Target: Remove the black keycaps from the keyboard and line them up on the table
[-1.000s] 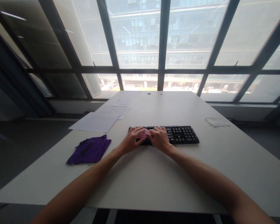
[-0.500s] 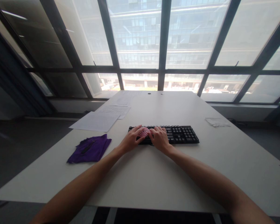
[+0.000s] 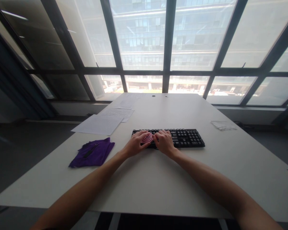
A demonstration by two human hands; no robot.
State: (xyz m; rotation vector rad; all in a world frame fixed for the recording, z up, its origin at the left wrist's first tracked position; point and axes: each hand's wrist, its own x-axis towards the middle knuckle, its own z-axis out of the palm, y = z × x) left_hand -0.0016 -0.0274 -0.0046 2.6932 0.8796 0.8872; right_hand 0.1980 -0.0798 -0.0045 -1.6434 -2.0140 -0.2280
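A flat, round pink spiral coil (image 3: 147, 138) is held over the left part of a black keyboard (image 3: 189, 138). My left hand (image 3: 135, 143) grips the coil's left side, fingers above and thumb below. Bent fingers of my right hand (image 3: 165, 142) are at the coil's right edge; whether they pinch something small there is hidden. Keys beneath both hands are covered.
On the white table (image 3: 144, 185), a folded purple cloth (image 3: 100, 156) with a dark strip lies at left. Paper sheets (image 3: 98, 124) are behind it, and a folded whitish piece (image 3: 223, 125) is at right. Tall windows stand beyond the table.
The pink spiral coil has shifted slightly left and tilted a little in my left hand. My left fingers have drawn slightly lower. The right hand has barely moved.
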